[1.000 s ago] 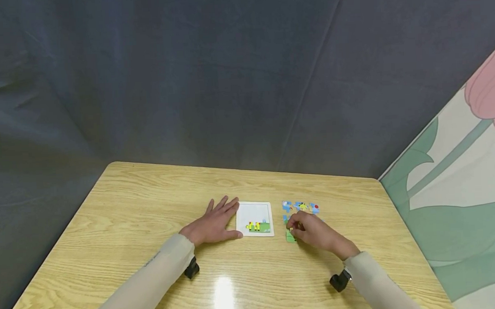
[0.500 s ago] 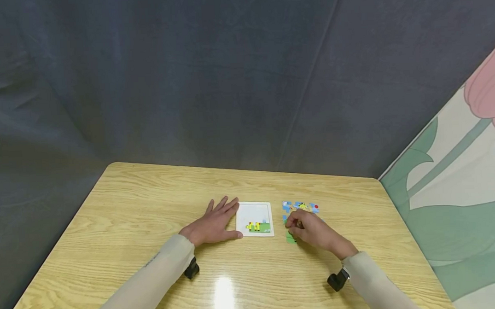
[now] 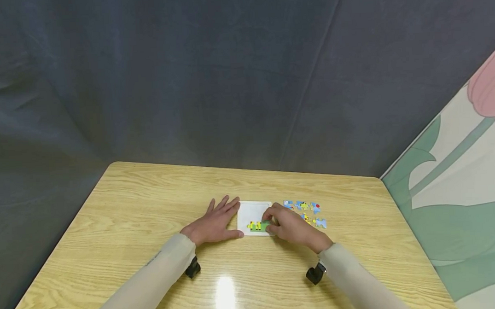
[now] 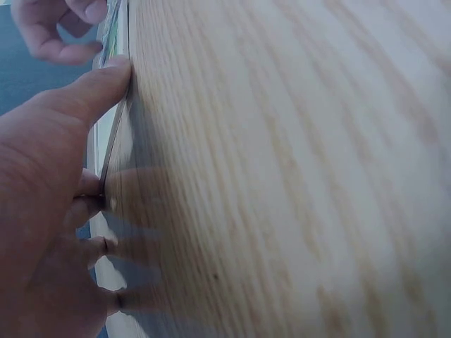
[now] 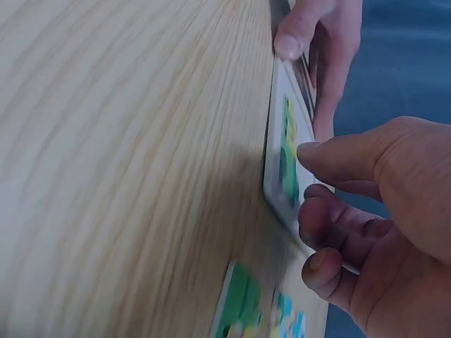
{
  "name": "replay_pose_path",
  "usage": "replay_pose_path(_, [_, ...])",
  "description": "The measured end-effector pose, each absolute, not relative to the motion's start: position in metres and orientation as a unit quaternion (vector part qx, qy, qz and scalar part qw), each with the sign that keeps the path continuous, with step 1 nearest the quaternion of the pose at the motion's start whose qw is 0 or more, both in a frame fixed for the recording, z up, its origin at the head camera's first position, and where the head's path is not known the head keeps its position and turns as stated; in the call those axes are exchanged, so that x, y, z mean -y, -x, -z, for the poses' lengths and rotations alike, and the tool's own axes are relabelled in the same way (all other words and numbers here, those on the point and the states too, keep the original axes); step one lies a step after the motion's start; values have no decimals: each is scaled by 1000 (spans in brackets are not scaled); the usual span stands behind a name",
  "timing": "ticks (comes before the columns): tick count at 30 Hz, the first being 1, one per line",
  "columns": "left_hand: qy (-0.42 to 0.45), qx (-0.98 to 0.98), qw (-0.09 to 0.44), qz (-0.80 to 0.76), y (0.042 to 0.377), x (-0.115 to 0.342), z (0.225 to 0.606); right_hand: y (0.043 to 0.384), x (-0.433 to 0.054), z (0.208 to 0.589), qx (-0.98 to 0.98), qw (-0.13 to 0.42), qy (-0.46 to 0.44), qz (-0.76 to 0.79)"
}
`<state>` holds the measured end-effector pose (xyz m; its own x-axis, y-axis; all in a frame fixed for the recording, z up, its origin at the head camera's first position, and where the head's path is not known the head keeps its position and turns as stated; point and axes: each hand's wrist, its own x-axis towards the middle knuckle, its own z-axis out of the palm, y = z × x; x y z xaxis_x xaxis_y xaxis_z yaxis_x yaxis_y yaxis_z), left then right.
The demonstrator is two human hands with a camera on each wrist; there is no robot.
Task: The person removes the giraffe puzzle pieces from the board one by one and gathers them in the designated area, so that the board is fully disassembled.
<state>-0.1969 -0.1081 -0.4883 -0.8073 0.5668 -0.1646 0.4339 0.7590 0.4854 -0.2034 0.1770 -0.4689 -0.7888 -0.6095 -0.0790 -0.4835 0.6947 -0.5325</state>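
Observation:
A square white puzzle tray (image 3: 250,210) lies on the table, with joined yellow and green jigsaw pieces (image 3: 257,226) along its near side. My left hand (image 3: 212,227) lies spread at the tray's left side, its thumb (image 4: 113,74) on the near corner and fingertips at the edge. At the tray's right end, my right hand (image 3: 290,225) pinches a small puzzle piece, mostly hidden by the thumb (image 5: 338,155) and fingers. Several loose blue and yellow pieces (image 3: 302,206) lie right of the tray. A green loose piece (image 5: 243,299) shows in the right wrist view.
The wooden table (image 3: 149,195) reaches back to a dark curtain (image 3: 211,82). A flower-patterned panel (image 3: 470,227) stands along the right side. A black wrist camera (image 3: 316,273) sits under the right sleeve, and another (image 3: 193,268) under the left.
My right hand has moved left from the loose pieces to the tray's right end, carrying a puzzle piece. The left hand has stayed at the tray's left edge.

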Motion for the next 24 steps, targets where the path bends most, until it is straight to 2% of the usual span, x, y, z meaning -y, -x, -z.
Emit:
replay_pose_path(16, [-278, -925, 150, -211, 198, 108, 490, 207, -141, 467, -922, 148, 308, 182])
replay_pose_path(24, [-276, -925, 151, -214, 196, 109, 488, 208, -135, 462, -920, 183, 287, 195])
